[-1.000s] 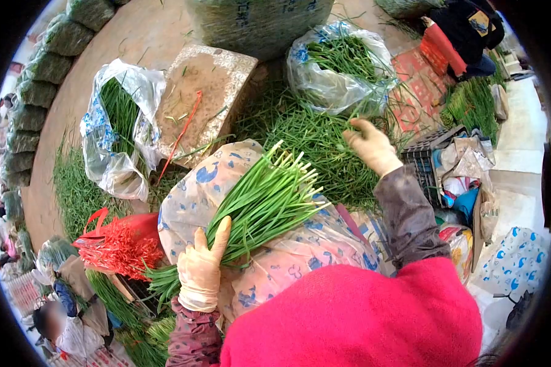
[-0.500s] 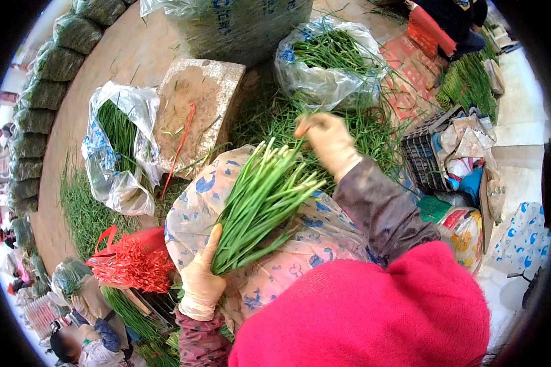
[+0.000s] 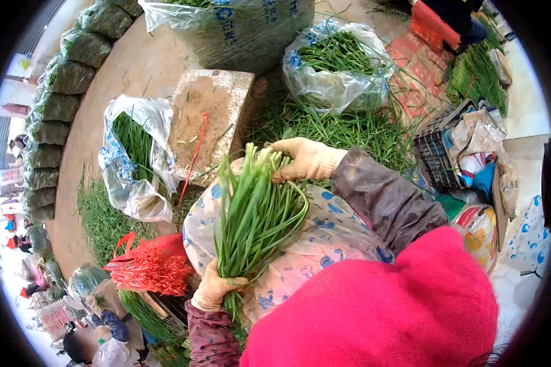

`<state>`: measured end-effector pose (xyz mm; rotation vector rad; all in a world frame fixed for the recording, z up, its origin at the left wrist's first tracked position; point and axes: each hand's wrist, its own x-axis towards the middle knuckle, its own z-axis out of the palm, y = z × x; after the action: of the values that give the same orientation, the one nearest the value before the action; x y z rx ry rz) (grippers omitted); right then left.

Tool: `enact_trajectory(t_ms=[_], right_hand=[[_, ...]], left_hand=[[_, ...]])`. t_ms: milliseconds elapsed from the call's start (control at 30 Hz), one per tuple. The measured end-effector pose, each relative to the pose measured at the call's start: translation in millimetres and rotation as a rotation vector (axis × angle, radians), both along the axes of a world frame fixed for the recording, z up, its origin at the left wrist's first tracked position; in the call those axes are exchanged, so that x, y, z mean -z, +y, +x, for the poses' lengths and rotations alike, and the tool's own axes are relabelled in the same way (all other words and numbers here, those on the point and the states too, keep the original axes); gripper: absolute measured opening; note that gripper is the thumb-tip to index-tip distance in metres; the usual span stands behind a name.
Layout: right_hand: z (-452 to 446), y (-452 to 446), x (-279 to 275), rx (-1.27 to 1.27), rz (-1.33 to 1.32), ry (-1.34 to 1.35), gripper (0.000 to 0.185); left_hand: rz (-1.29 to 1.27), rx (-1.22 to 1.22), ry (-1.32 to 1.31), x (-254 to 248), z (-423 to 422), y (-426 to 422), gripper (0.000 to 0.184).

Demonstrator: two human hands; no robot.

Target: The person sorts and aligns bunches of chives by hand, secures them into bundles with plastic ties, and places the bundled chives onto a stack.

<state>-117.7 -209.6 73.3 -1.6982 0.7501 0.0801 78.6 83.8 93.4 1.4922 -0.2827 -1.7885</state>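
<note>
A thick bunch of green chives (image 3: 251,214) lies across a patterned plastic apron (image 3: 330,226), pale stem ends upward. My gloved left hand (image 3: 214,286) is closed round the lower, leafy end, and some leaf tips stick out below it. At the top, my gloved right hand (image 3: 306,160) grips the stem ends from the right side, its fingers partly behind the stems. Some leaves bow outward to the right between the two hands. Close to my left hand is a bundle of red ties (image 3: 153,269).
Loose chives (image 3: 330,128) cover the floor ahead. A worn board (image 3: 205,116) stands between two plastic bags of chives (image 3: 134,147) (image 3: 340,55). A black crate (image 3: 438,153) is at right; filled green sacks (image 3: 58,107) line the left. Another person (image 3: 104,342) is at lower left.
My right hand has come down and left onto the stem ends. The bunch has turned more upright, and my left hand has shifted to wrap its lower end.
</note>
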Motion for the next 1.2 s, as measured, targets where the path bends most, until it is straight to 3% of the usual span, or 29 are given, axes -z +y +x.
enact_trajectory(t_ms=[67, 133, 200, 233, 333, 400, 433, 467, 533, 633, 667, 767, 800, 867, 900, 933, 1000, 1067, 1133, 1200], right_hand=[[2.0, 1.4, 18.8, 0.238, 0.175, -0.229, 0.065], [-0.4, 0.5, 26.0, 0.427, 0.32, -0.205, 0.044], [-4.1, -5.3, 45.2, 0.468, 0.091, -0.151, 0.037], [-12.5, -14.7, 55.6, 0.479, -0.158, -0.166, 0.034], [-35.4, -44.6, 41.3, 0.737, -0.023, -0.21, 0.026], [-40.8, -53.6, 26.8, 0.691, -0.036, -0.315, 0.021], [-41.5, -46.6, 12.5, 0.549, -0.213, -0.327, 0.019], [-37.0, -39.7, 8.4, 0.394, -0.246, -0.504, 0.022], [-25.4, -20.5, -24.2, 0.088, -0.554, -0.453, 0.038], [3.1, -3.1, -35.5, -0.094, -0.651, -0.09, 0.066], [12.0, 1.1, -21.9, -0.13, -0.65, -0.093, 0.063], [19.8, 13.8, 4.1, -0.158, -0.55, -0.181, 0.055], [23.2, 14.9, 19.7, -0.086, -0.65, -0.217, 0.046], [26.2, 5.7, 31.9, 0.13, -0.684, -0.116, 0.035], [18.8, -2.7, 26.8, 0.075, -0.726, 0.028, 0.026], [19.1, -13.5, 23.2, 0.122, -0.697, 0.208, 0.026], [-1.6, -32.9, 34.0, 0.45, -0.592, -0.034, 0.035], [-19.4, -49.5, 17.1, 0.524, -0.501, 0.069, 0.038], [-22.9, -41.1, -7.4, 0.517, -0.394, 0.014, 0.039], [-18.5, -23.5, -21.8, 0.049, -0.665, -0.186, 0.039]], left_hand=[[0.025, -0.014, -0.028, 0.2, -4.3, 0.9, 0.058], [-0.007, -0.091, 0.048, -3.4, -14.2, -3.9, 0.058], [0.018, -0.05, 0.032, 3.2, -12.5, -4.6, 0.057], [0.038, -0.001, 0.017, 6.5, -12.0, -5.7, 0.057], [-0.016, -0.084, 0.145, 0.2, -15.8, -8.7, 0.054], [-0.007, -0.076, 0.146, 1.4, -12.8, -5.7, 0.053], [-0.009, -0.067, 0.136, 2.0, -11.9, -6.8, 0.054], [-0.01, -0.055, 0.125, 2.8, -11.3, -7.8, 0.054], [-0.022, -0.045, 0.138, 5.8, -11.7, -10.6, 0.054], [-0.02, -0.045, 0.107, 5.5, -13.3, -12.8, 0.053], [-0.011, 0.002, 0.086, 6.6, -12.1, -12.4, 0.053], [-0.007, 0.048, 0.093, 5.5, -9.8, -10.2, 0.053], [-0.018, 0.043, 0.122, 5.2, -9.4, -9.6, 0.053], [-0.011, 0.052, 0.103, 6.6, -8.3, -6.0, 0.054], [-0.008, 0.082, 0.098, 8.3, -6.8, -4.1, 0.055], [-0.005, 0.112, 0.091, 9.7, -5.2, -2.7, 0.055], [-0.014, 0.076, 0.136, 12.2, -4.1, 1.5, 0.055], [-0.023, 0.043, 0.184, 13.7, -3.6, 3.2, 0.055], [-0.024, 0.036, 0.176, 14.8, -2.7, 2.3, 0.055], [-0.011, 0.036, 0.171, 14.0, -3.9, -0.7, 0.055]])
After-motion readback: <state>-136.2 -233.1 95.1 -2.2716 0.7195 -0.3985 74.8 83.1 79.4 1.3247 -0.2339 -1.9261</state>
